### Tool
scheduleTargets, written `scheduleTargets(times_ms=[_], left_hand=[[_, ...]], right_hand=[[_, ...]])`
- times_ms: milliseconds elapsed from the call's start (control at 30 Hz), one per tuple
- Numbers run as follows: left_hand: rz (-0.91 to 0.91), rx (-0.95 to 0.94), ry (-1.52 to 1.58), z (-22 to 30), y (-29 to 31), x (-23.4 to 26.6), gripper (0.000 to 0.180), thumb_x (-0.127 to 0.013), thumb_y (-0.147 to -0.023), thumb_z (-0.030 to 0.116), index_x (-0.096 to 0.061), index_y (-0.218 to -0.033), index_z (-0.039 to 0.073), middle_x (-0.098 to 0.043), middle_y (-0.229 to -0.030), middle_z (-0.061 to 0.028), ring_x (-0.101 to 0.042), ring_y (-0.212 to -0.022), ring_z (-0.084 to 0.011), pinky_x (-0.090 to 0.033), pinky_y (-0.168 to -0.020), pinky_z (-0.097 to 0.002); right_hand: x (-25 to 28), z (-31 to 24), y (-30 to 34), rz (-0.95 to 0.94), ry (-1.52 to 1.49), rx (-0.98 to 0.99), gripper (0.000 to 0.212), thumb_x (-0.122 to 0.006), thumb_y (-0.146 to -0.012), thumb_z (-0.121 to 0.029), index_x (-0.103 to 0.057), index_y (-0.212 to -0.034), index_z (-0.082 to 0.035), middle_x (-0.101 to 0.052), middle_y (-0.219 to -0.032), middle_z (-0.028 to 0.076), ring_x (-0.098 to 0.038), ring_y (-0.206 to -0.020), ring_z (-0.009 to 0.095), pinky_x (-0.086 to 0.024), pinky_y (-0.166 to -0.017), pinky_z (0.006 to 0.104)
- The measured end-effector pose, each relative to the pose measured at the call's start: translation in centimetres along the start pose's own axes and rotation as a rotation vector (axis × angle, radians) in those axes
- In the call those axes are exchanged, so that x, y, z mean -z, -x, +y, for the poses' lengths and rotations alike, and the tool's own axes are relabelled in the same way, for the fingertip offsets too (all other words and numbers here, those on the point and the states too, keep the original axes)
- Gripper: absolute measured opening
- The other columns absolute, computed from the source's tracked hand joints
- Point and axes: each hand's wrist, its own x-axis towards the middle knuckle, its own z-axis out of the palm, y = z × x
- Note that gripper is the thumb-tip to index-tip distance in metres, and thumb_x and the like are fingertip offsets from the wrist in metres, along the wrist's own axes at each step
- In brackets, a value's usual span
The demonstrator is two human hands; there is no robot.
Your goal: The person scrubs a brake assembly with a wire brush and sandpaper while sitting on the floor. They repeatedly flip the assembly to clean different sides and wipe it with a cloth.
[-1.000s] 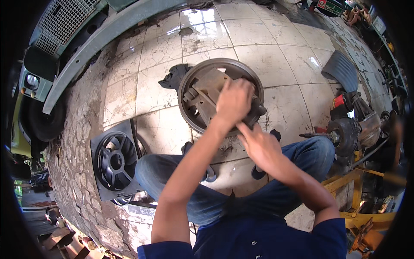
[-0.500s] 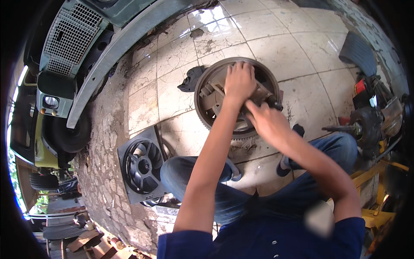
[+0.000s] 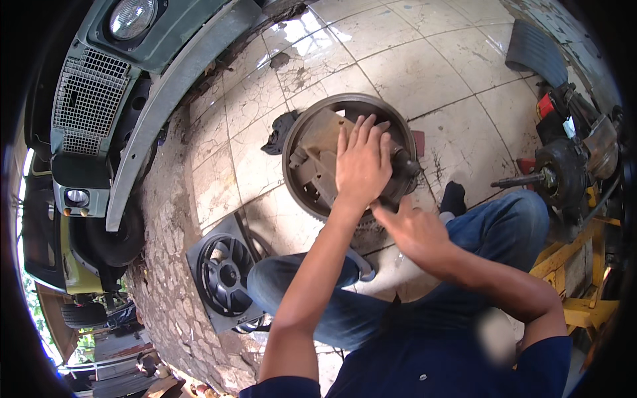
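Note:
A round, rusty flywheel with a toothed outer edge lies on the tiles in front of me. Brown metal parts fill its middle, and a dark cylindrical piece sits toward its right side. My left hand rests palm down over these parts, its fingers stretched out. By the near right rim is my right hand, with its thumb and a finger apart; its other fingers are partly hidden. Beside the flywheel lie a black cloth on the left and a small reddish-brown piece on the right.
A green vehicle front with a grey bumper stands at the left. A black radiator fan lies near my left knee. To the right are greasy mechanical parts and a yellow metal frame. A dark ribbed mat lies far right.
My left hand has spread flatter over the metal parts. My right hand has drawn back toward me, from the dark piece to the near rim. The view has shifted slightly.

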Motion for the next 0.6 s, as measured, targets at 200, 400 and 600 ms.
scheduleTargets(times_ms=[200, 400, 600], left_hand=[[-0.211, 0.217, 0.13, -2.9, -4.7, -0.8, 0.048, -0.037, -0.105, 0.036, -0.055, -0.136, 0.005, -0.053, -0.142, -0.0188, -0.049, -0.132, -0.037, -0.036, -0.113, -0.0522], [-0.208, 0.149, 0.057, -2.3, -7.1, -2.4, 0.053, -0.036, -0.105, 0.037, -0.044, -0.147, 0.007, -0.043, -0.154, -0.0173, -0.04, -0.142, -0.0365, -0.028, -0.119, -0.0508], [-0.289, -0.059, -0.109, 3.5, 0.2, -0.9, 0.053, -0.038, -0.105, 0.038, -0.045, -0.148, 0.008, -0.043, -0.155, -0.0154, -0.037, -0.146, -0.0323, -0.027, -0.119, -0.0556]], right_hand=[[-0.6, 1.2, -5.4, -0.015, -0.023, -0.139, 0.036, -0.054, -0.095, -0.015, -0.056, -0.131, -0.018, -0.063, -0.094, 0.026, -0.068, -0.062, 0.037, -0.056, -0.051, 0.0445], [0.5, 1.7, -6.0, 0.073, -0.008, -0.184, 0.026, -0.052, -0.1, -0.022, -0.056, -0.125, -0.015, -0.064, -0.081, 0.022, -0.07, -0.065, 0.037, -0.056, -0.052, 0.0451], [0.4, 0.0, 2.5, -0.143, 0.058, -0.191, 0.039, -0.058, -0.098, -0.03, -0.051, -0.134, -0.016, -0.061, -0.085, 0.025, -0.067, -0.063, 0.041, -0.055, -0.054, 0.0475]])
